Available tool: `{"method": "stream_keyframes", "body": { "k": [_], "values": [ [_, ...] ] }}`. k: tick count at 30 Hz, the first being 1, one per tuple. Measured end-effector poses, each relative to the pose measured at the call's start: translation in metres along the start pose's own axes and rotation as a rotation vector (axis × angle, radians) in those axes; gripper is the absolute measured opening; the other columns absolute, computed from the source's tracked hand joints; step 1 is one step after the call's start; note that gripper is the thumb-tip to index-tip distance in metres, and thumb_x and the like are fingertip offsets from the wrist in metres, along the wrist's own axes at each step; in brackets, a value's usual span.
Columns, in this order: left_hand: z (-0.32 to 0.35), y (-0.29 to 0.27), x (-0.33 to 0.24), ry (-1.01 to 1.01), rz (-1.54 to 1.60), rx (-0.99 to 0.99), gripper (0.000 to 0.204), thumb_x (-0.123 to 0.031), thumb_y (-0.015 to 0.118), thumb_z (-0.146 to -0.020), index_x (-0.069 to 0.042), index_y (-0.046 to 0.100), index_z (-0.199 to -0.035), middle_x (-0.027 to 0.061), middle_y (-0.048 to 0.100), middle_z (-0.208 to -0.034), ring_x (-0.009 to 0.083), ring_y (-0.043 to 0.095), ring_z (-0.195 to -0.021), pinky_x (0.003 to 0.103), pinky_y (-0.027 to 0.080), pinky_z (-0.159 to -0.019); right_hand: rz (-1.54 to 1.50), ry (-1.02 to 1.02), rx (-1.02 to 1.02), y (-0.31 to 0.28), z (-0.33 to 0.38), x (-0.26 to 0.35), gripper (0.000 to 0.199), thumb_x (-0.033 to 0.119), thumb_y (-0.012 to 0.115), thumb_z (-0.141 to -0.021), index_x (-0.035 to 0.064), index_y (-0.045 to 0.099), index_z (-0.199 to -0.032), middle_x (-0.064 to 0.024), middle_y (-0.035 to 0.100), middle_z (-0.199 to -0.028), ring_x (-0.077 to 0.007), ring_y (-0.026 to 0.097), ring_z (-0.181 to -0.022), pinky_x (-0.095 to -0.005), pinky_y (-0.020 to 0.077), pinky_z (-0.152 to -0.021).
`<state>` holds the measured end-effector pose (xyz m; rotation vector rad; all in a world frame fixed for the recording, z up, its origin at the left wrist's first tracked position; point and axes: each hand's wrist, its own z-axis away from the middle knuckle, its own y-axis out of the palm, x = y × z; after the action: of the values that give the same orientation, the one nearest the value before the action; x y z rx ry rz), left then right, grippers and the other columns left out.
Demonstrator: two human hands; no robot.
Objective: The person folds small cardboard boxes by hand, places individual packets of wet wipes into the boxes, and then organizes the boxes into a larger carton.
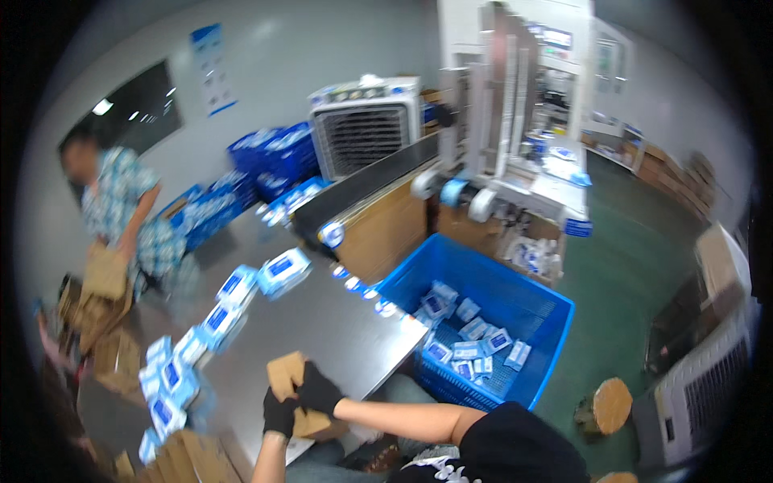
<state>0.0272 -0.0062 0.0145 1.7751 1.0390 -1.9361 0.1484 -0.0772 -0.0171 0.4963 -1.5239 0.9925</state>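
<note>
A small brown cardboard box (287, 372) stands at the near edge of the metal table (266, 322), its flaps partly raised. My left hand (279, 412), in a black glove, closes on its near left side. From the right, my right hand (319, 390), also gloved in black, grips the same box near its top. The fingers of both hands are partly hidden, and so is the inside of the box. To the left, several blue-and-white soft packs (219, 319), which look like wet wipes, lie in a curved line.
A blue plastic crate (555, 338) with loose packs stands right of the table. A conveyor (362, 197) ends over the far side. Flattened cartons (189, 459) lie at the near left. Across the table, a person (121, 209) handles cardboard. A round stool (612, 405) stands at the right.
</note>
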Motion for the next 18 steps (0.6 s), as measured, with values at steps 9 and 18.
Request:
{"method": "stream_keyframes", "body": {
  "k": [9,18],
  "values": [
    [0.007,-0.032,0.017,-0.005,0.319,-0.220,0.041,-0.011,0.062,-0.084,0.000,0.052,-0.122,0.0102,0.064,-0.107,0.0222,0.062,-0.099,0.036,0.050,-0.084,-0.850,0.152,0.197,-0.047,-0.007,0.005,0.064,0.043,0.063,-0.090,0.0047,0.042,-0.137,-0.0041,0.054,-0.111,-0.0157,0.048,-0.117,-0.0321,0.0401,-0.098],
    [-0.006,-0.121,0.026,-0.182,0.831,-0.135,0.066,-0.057,0.042,-0.096,-0.009,0.039,-0.141,0.0109,0.046,-0.141,0.0225,0.047,-0.125,0.045,0.037,-0.106,0.365,-0.823,0.239,-0.087,-0.079,0.069,0.046,0.039,0.072,-0.080,0.0079,0.067,-0.113,-0.0223,0.045,-0.138,-0.0342,0.045,-0.125,-0.0462,0.0341,-0.105]
  ]
}}
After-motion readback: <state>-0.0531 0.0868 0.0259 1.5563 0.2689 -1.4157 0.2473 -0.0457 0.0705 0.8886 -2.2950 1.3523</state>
